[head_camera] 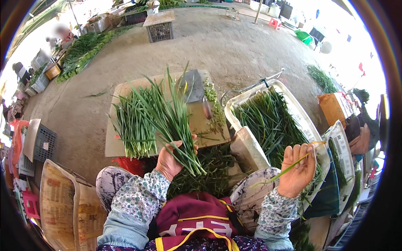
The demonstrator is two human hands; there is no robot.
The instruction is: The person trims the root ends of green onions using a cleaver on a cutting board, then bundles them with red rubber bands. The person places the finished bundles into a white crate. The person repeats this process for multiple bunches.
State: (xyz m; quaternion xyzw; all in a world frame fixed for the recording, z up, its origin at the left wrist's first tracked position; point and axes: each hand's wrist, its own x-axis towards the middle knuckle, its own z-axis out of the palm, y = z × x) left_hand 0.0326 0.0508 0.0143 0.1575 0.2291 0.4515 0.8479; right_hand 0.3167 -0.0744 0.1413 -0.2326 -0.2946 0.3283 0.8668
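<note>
My left hand (172, 158) is closed around a loose bunch of green Chinese chives (176, 125), its leaf tips fanning away from me and the cut stems towards my lap. Between the fingers of my right hand (296, 168) is a single yellowing chive leaf (287, 169), held over the near end of a white plastic crate (278, 84). Long chives (267, 116) fill that crate. A neat pile of chives (136, 122) lies on the board (204, 131) to the left of the held bunch. Farther back on the board rests a cleaver (191, 86) with a wooden handle.
Chive trimmings (210, 169) lie below the board, and small cut bits (212, 100) lie along its right side. A stained plastic crate (59, 200) stands at my left. Another white crate (340, 163) is beyond the full one. A board-topped crate (159, 26) stands farther off.
</note>
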